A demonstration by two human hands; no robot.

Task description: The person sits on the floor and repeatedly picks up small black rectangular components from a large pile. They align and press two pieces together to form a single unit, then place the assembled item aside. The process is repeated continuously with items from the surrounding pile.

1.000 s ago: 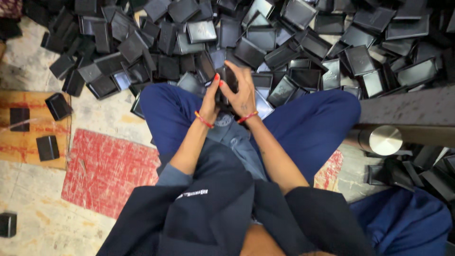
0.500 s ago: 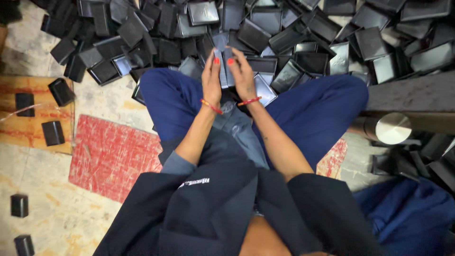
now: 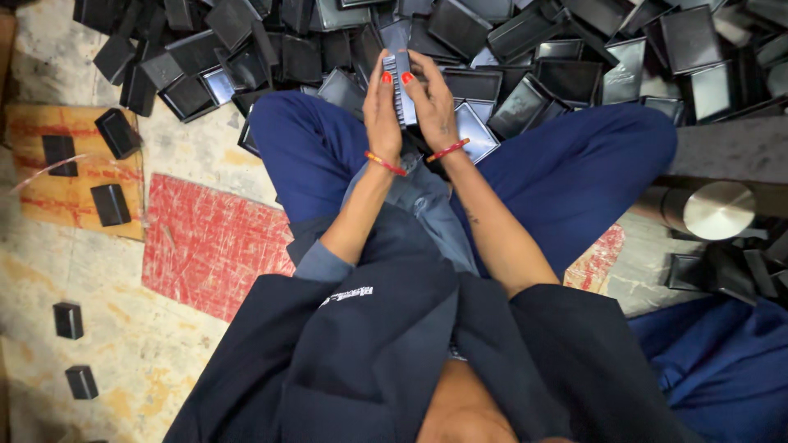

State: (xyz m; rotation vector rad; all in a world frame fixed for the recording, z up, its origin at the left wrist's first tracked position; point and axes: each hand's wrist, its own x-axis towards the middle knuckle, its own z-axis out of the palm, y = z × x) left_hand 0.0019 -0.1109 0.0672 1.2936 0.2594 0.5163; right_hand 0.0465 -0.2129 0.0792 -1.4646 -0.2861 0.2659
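I sit cross-legged on the floor in blue trousers. My left hand (image 3: 381, 111) and my right hand (image 3: 432, 102) press together around a small dark ribbed rectangular part (image 3: 400, 86), held upright on edge between my palms, above my lap. Just beyond my hands lies a big heap of black rectangular plastic trays (image 3: 525, 57), some tilted, some flat. Both wrists wear red thread bands.
A red patterned mat (image 3: 209, 246) lies under my left knee. An orange board (image 3: 41, 176) at the left carries three small black boxes. Two more black boxes (image 3: 70, 320) stand on the stone floor. A shiny metal cylinder (image 3: 714, 209) lies at the right, by blue cloth.
The view has shifted so the heap sits higher in frame. My hands have turned the dark part up on edge and closed around it from both sides.
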